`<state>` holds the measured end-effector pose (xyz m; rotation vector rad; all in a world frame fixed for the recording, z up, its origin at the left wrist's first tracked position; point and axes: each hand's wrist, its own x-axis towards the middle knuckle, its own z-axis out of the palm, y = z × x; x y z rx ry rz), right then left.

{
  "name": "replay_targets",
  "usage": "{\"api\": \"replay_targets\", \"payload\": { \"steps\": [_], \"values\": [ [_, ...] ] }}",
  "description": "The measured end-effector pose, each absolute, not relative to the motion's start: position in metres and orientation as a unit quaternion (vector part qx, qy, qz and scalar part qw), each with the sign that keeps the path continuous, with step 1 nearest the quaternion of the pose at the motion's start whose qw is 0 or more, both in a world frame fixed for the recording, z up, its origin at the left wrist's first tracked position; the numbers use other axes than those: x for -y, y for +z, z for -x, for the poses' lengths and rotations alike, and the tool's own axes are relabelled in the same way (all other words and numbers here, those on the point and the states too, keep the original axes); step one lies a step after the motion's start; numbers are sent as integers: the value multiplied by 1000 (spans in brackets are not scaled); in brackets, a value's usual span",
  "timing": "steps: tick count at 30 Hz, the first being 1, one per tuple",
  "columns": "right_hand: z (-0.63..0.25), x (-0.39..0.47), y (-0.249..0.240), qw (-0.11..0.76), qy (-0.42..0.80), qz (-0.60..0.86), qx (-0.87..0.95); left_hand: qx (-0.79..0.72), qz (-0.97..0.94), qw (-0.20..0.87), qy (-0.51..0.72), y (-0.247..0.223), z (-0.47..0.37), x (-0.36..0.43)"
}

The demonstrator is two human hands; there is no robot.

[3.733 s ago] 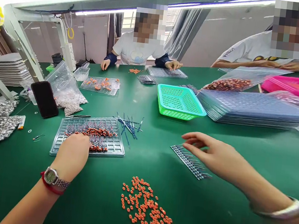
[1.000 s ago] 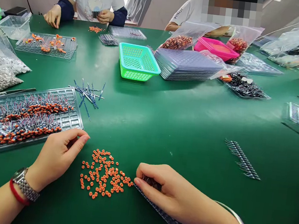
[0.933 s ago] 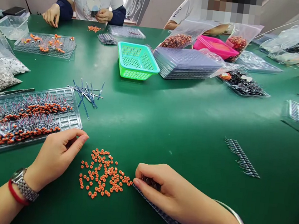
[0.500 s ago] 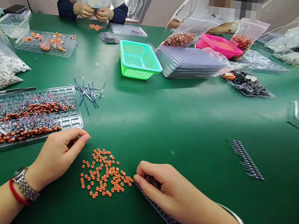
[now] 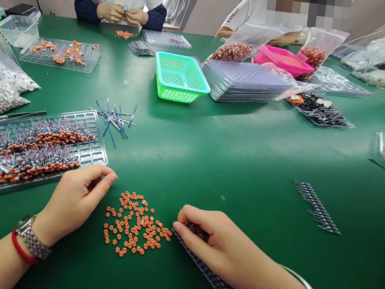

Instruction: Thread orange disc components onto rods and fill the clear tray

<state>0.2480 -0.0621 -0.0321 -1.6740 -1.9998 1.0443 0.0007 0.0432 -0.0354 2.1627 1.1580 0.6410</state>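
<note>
My left hand [image 5: 77,198] is closed in a pinch, thumb and forefinger pressed together beside the tray's near right corner; anything between the tips is too small to make out. Small round orange pieces [image 5: 134,226] lie loose on the table between my two hands. My right hand [image 5: 212,242] is closed, its thumb and fingertip together at the right edge of these pieces. Its palm is shaded, and what it grips is hidden. Under this hand runs a dark strip of small parts [image 5: 210,276], partly covered by it.
Wired orange-tipped parts fill much of a clear tray [image 5: 99,152] at left. Blue strips [image 5: 113,119] lie behind it. A green basket [image 5: 180,94] and stacked trays [image 5: 248,83] stand mid-table. Another wired strip [image 5: 317,207] lies at right. Two people sit opposite; one person's hands [image 5: 125,15] hold something small.
My right fingertips have shifted very slightly; my left hand keeps its pinch. Across the table, a person's hands have moved a little around a small item.
</note>
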Motion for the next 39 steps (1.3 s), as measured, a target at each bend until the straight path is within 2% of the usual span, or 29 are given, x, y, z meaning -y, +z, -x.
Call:
{"api": "replay_targets", "payload": {
  "steps": [15, 22, 39],
  "values": [
    [-246, 63, -32, 164, 356, 579, 715, -439, -812, 299, 243, -36, -1, -43],
    [-251, 61, -32, 160, 388, 545, 726, -435, -816, 295, 240, -36, -2, -43],
    [-262, 47, -35, 131, 368, 464, 795, -430, -818, 297, 239, -38, -4, -43]
  ]
}}
